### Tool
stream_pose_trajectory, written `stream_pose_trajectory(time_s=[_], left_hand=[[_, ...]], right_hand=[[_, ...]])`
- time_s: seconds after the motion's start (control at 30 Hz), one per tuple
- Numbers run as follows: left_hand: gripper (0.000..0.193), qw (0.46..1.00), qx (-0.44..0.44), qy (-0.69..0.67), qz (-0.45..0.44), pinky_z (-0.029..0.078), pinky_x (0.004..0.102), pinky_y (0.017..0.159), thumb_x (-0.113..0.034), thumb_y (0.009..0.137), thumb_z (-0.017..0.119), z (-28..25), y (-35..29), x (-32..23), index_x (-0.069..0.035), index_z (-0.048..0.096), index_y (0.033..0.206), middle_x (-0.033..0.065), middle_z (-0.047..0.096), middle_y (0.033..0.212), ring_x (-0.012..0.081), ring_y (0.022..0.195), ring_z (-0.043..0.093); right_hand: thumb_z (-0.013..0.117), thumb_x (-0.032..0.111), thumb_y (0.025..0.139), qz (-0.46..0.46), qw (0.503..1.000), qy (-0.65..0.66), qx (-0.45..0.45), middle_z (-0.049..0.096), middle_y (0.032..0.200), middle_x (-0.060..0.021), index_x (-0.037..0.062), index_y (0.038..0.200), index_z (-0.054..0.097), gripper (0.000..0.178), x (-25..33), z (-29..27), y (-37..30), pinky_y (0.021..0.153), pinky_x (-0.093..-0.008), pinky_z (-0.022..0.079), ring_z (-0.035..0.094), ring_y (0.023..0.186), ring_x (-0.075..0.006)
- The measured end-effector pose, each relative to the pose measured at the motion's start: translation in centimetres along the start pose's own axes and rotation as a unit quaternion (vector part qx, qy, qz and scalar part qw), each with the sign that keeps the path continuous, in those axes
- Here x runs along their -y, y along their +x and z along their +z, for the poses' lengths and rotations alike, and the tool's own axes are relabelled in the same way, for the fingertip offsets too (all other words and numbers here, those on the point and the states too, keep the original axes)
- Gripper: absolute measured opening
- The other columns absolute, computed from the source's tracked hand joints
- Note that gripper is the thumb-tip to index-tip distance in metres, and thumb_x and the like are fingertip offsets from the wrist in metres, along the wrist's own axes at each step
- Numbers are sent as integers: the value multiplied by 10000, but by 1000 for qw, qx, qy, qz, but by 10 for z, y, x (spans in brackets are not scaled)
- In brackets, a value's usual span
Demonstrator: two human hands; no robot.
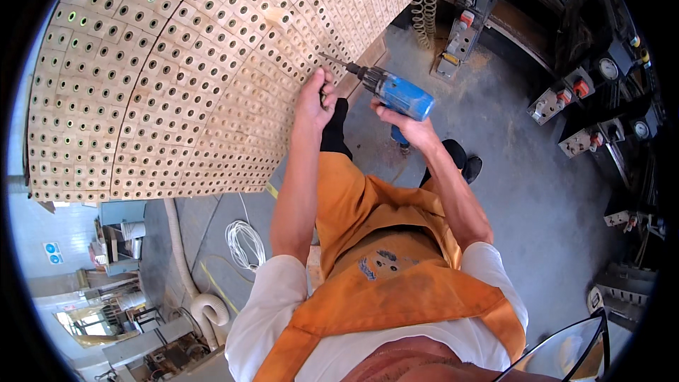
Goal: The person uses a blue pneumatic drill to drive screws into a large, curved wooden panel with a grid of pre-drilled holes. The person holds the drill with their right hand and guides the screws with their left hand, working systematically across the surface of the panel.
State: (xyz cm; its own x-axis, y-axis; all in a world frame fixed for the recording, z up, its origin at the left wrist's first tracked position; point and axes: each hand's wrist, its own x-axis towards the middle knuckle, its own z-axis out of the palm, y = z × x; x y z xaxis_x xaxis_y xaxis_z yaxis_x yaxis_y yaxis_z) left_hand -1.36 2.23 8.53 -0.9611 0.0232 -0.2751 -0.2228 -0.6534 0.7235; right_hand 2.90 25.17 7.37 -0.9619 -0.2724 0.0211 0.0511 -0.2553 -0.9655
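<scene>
My right hand (pixel 408 122) grips a blue cordless drill (pixel 405 96) by its handle. The drill's long thin bit (pixel 332 59) points left, its tip at or just in front of a panel of pale wooden blocks (pixel 233 42); contact cannot be made out. Many round holes cover the panel. Dark-rimmed rings sit in many of them, while others are bare wood. Just below the bit, close to the panel's right edge, my left hand (pixel 313 101) is closed with its fingers curled. Something small and dark shows between those fingers, too small to name.
A pale scrap (pixel 277 16) lies on the panel. Dark machines with control boxes (pixel 548 105) line the right side. Coiled white cable (pixel 245 244) and a ribbed hose (pixel 182 255) lie on the floor at lower left. A spiral air hose (pixel 425 7) hangs at the top.
</scene>
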Motion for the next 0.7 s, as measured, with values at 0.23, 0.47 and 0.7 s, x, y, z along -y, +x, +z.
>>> stream_pose_trajectory(time_s=[0.23,0.47,0.7], left_hand=[[255,996,35,81,-24,311,165,414,-297,951,576,22,9,-9,-59,543,1034,-18,488,760,51,573,422],[249,999,10,43,-31,315,188,411,-288,981,516,36,37,-1,-43,544,1015,-7,485,751,65,566,425],[207,1000,22,-18,-1,315,181,421,-238,1005,445,42,47,-6,-64,542,1060,1,500,774,75,606,437]], right_hand=[[681,117,835,96,986,125,55,654,1044,-53,54,1097,621,277,-1,-46,-19,741,-300,500,633,1000,-193],[666,105,849,45,997,55,-8,665,1027,-53,49,1077,633,238,-10,-29,-15,735,-289,494,628,961,-164],[659,89,841,52,983,175,-21,667,995,-67,48,1062,613,229,-14,-1,19,743,-291,485,641,971,-192]])
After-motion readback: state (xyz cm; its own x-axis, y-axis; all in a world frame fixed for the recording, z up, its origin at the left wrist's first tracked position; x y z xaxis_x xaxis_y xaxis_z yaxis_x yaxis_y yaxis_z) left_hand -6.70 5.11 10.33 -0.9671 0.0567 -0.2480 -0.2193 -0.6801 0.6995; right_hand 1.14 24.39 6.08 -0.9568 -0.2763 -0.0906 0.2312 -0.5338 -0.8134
